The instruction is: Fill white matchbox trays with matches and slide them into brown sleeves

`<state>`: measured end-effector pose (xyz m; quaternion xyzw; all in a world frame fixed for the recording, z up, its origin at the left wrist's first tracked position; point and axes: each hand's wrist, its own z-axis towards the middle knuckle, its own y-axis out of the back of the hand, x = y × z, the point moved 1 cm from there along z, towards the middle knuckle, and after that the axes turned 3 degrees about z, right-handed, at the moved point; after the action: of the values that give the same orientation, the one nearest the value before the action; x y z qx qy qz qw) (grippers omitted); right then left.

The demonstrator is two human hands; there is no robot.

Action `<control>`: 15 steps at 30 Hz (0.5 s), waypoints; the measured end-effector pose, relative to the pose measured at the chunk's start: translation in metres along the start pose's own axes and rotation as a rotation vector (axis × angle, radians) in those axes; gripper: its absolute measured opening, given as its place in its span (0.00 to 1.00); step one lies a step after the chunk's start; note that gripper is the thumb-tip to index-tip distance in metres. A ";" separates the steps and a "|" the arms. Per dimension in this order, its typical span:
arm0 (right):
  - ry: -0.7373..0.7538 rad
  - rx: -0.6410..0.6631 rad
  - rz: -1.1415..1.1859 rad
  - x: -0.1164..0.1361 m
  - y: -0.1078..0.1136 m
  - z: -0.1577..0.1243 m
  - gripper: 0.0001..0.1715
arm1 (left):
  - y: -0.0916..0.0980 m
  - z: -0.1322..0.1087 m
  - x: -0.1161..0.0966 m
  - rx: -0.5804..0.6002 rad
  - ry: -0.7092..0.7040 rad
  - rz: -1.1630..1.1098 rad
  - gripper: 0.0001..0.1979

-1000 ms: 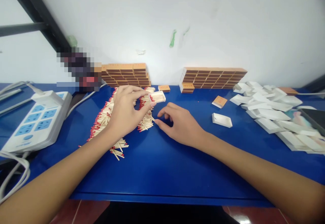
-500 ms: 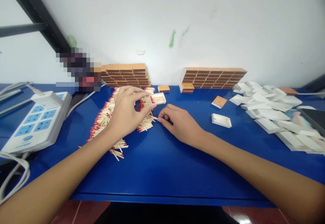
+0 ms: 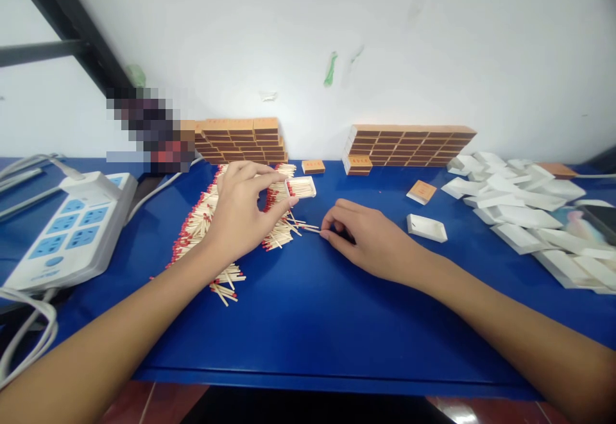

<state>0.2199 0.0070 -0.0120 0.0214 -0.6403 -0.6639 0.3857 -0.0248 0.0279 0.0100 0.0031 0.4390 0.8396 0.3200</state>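
Between thumb and fingers, my left hand (image 3: 243,209) grips a small white matchbox tray (image 3: 312,194) partly filled with red-tipped matches. My right hand (image 3: 359,235) is closed in a pinch on a match (image 3: 312,229), just right of the tray and a little nearer to me; whether it pinches more than one I cannot tell. Loose matches (image 3: 279,238) lie in a pile beneath and beside the tray. A longer heap of matches (image 3: 197,222) runs under my left hand and wrist, which hide part of it.
Stacked orange-brown matchboxes (image 3: 409,145) stand along the wall, with another stack (image 3: 240,142) to the left. A white tray (image 3: 427,228) and an orange sleeve (image 3: 421,192) lie right of my right hand. White trays (image 3: 520,199) are heaped farther right. A power strip (image 3: 72,231) sits left.
My right hand has moved to the right, drawing a match away from the pile. My left hand keeps hold of the tray in nearly the same place.
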 end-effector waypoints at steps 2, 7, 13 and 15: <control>0.015 -0.001 0.003 0.001 -0.002 0.000 0.05 | 0.001 0.000 -0.001 -0.004 -0.004 0.002 0.14; 0.012 -0.039 0.048 -0.002 -0.006 0.003 0.05 | 0.002 0.000 -0.002 -0.010 -0.033 0.017 0.14; -0.037 -0.031 0.041 0.001 -0.012 0.013 0.07 | 0.001 -0.001 -0.003 -0.010 -0.031 0.012 0.16; -0.048 -0.010 0.029 0.001 -0.011 0.013 0.08 | 0.000 -0.001 -0.003 -0.006 -0.029 0.015 0.15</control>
<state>0.2065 0.0162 -0.0185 -0.0060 -0.6462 -0.6618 0.3801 -0.0226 0.0252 0.0106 0.0173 0.4317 0.8432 0.3200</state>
